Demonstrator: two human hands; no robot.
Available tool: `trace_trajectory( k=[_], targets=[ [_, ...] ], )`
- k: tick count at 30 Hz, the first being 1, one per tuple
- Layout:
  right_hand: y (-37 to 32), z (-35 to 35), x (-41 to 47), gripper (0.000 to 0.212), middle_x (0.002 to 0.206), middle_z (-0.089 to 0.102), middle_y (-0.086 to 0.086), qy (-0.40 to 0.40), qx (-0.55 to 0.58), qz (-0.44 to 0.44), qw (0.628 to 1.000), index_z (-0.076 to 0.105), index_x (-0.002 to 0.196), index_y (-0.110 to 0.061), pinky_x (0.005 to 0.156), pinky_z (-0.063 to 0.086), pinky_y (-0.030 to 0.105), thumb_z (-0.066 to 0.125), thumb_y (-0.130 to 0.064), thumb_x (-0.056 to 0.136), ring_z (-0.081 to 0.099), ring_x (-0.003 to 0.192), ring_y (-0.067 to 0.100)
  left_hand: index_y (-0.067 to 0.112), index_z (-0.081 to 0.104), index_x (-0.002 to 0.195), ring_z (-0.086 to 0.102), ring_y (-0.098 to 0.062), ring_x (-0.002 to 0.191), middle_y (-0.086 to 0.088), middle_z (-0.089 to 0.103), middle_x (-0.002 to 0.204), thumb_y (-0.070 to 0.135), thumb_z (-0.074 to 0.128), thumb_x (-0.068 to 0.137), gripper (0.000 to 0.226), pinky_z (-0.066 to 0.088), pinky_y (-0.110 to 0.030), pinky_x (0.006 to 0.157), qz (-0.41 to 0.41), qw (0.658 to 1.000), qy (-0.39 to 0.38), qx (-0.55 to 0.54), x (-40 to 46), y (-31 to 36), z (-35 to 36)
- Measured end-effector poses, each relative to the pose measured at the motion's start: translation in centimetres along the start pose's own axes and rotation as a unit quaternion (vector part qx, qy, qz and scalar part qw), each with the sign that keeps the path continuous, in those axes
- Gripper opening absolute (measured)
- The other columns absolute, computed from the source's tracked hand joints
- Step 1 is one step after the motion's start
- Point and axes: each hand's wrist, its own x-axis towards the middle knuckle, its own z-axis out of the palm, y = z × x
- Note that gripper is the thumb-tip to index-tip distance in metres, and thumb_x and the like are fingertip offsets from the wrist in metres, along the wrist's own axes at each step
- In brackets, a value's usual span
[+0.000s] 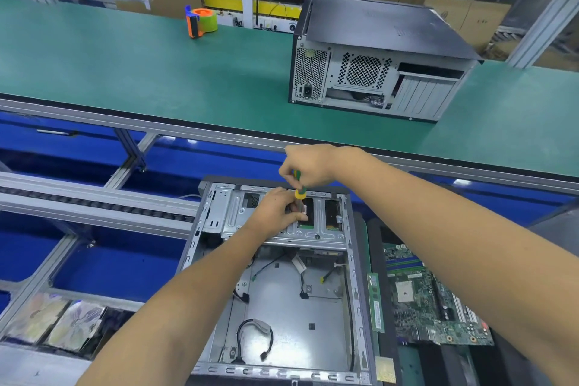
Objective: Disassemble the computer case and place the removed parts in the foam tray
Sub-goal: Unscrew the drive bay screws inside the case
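Right grip holds screwdriver, left grip pinches its shaft over drive cage; motherboard lies beside

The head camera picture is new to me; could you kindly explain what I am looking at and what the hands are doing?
This single picture comes from a camera worn on a person's head, looking down at their bare hands. The right hand grips a green and yellow screwdriver, pointed down into the metal drive cage of an open computer case. The left hand holds the screwdriver's tip area steady. Right of the case lie a motherboard and a memory stick. On the green conveyor belt behind stand another computer case and a tape dispenser.
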Motion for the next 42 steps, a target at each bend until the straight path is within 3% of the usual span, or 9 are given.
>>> trace_trajectory(
  k=[4,10,13,18,25,30,33,36,42],
  targets=[
    [0.5,0.4,-0.2,0.019,0.101,0.052,0.003,0.024,0.016,0.013,0.999,0.056,0.112,-0.018,0.062,0.036,0.035,0.056,-0.018,0.094,0.053,0.085,0.026,0.018,0.071,0.088,0.053,-0.015,0.085,0.004,0.066,0.081,0.033,0.085,0.081,0.022,0.041,-0.026,0.076,-0.005,1.0,0.003,0.01,0.1,0.0,0.0],
    [1.5,0.5,-0.5,0.019,0.077,0.044,0.001,0.029,-0.083,0.079,0.993,0.043,0.096,-0.019,0.053,0.028,0.034,0.032,-0.031,0.106,0.043,0.064,0.018,0.016,0.071,0.089,0.054,-0.015,0.088,0.005,0.069,0.082,0.034,0.086,0.079,0.026,0.043,-0.026,0.08,-0.02,1.0,0.005,0.007,0.1,0.1,0.2],
    [1.8,0.4,-0.6,0.004,0.083,0.05,0.001,0.01,-0.003,0.028,1.0,0.047,0.094,-0.016,0.061,0.034,0.036,0.046,-0.017,0.098,0.045,0.071,0.022,0.017,0.072,0.089,0.053,-0.013,0.086,0.006,0.067,0.082,0.035,0.088,0.076,0.027,0.04,-0.021,0.076,-0.024,1.0,0.013,0.004,0.1,0.1,0.2],
    [2.1,1.1,-1.0,0.024,0.091,0.048,0.0,0.043,0.106,-0.022,0.993,0.059,0.098,-0.009,0.069,0.044,0.042,0.055,0.006,0.079,0.051,0.084,0.029,0.017,0.073,0.088,0.052,-0.012,0.084,0.005,0.068,0.083,0.038,0.089,0.074,0.03,0.037,-0.014,0.073,-0.031,0.999,0.014,0.018,0.1,0.3,0.1],
    [1.5,2.2,-0.4,0.015,0.089,0.068,0.003,0.067,0.219,0.037,0.973,0.055,0.089,-0.014,0.063,0.041,0.035,0.058,-0.028,0.094,0.057,0.076,0.023,0.018,0.072,0.082,0.053,-0.012,0.08,0.018,0.056,0.075,0.037,0.089,0.074,0.026,0.041,-0.025,0.07,-0.04,0.999,0.015,0.03,0.0,0.7,-0.1],
    [0.5,1.9,0.1,0.024,0.077,0.053,-0.002,0.07,0.064,0.08,0.992,0.048,0.081,-0.023,0.058,0.03,0.035,0.045,-0.04,0.097,0.055,0.075,0.025,0.021,0.071,0.078,0.057,-0.014,0.08,0.015,0.059,0.075,0.036,0.09,0.073,0.025,0.048,-0.031,0.073,-0.053,0.998,0.012,0.011,-0.1,0.8,-0.1],
    [0.2,0.7,-0.1,0.006,0.082,0.062,-0.007,0.014,0.042,0.03,0.999,0.053,0.084,-0.026,0.056,0.032,0.031,0.052,-0.025,0.089,0.056,0.068,0.014,0.015,0.072,0.079,0.061,-0.018,0.078,0.003,0.067,0.078,0.033,0.092,0.071,0.028,0.053,-0.039,0.075,-0.062,0.998,0.007,-0.007,-0.1,0.7,0.0],
    [0.1,0.6,-0.6,0.016,0.077,0.059,-0.01,0.02,0.057,-0.007,0.998,0.063,0.084,-0.022,0.05,0.029,0.025,0.052,-0.009,0.085,0.048,0.065,0.007,0.015,0.071,0.077,0.061,-0.017,0.077,0.005,0.066,0.076,0.034,0.092,0.07,0.029,0.053,-0.041,0.074,-0.053,0.999,0.008,-0.003,-0.1,0.7,0.0],
    [0.5,1.1,-0.4,0.024,0.076,0.046,-0.005,0.056,-0.061,0.066,0.994,0.046,0.092,-0.022,0.058,0.028,0.034,0.039,-0.042,0.103,0.046,0.071,0.02,0.02,0.073,0.082,0.057,-0.013,0.083,0.01,0.067,0.078,0.038,0.091,0.07,0.028,0.051,-0.039,0.078,-0.057,0.998,0.008,0.006,0.1,0.7,0.0]
  ],
)
